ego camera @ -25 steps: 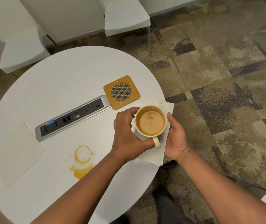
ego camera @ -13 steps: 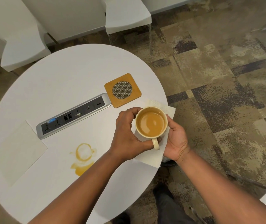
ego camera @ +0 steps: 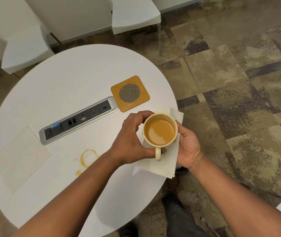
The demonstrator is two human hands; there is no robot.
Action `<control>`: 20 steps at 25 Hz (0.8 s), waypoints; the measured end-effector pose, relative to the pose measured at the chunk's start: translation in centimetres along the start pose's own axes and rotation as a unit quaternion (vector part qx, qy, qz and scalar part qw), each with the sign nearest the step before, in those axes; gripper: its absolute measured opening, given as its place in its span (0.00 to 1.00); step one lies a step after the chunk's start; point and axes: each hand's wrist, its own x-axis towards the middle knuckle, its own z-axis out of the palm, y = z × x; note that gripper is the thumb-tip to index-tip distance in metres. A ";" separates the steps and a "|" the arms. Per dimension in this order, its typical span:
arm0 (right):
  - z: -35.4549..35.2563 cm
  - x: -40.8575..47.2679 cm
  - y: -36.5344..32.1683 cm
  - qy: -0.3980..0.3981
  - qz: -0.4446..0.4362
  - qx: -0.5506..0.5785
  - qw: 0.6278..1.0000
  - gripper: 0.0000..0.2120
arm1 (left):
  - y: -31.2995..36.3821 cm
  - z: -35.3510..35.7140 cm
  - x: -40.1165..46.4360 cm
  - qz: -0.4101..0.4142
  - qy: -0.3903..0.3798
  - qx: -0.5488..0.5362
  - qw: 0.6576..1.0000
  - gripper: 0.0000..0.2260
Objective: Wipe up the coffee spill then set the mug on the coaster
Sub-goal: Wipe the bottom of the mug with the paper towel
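The left hand (ego camera: 129, 139) curls around the full mug (ego camera: 160, 131); the right hand (ego camera: 187, 144) holds the napkin (ego camera: 160, 165) under it, likely to catch drips; the coffee spill (ego camera: 87, 157) waits nearby; the coaster (ego camera: 129, 93) sits just past the mug.

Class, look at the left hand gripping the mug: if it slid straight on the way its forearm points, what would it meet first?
Probably the coaster, just beyond the mug the left hand grips; height above the table is unclear.
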 end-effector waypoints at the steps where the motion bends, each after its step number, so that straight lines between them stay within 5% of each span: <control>1: 0.0 0.0 0.1 0.002 -0.004 0.001 1.000 0.28 | 0.0 0.2 0.0 0.002 0.007 0.003 1.000 0.38; 20: -0.3 -0.1 1.6 0.030 -0.066 0.061 0.996 0.25 | 0.1 4.1 -1.3 -0.059 0.177 0.017 0.982 0.38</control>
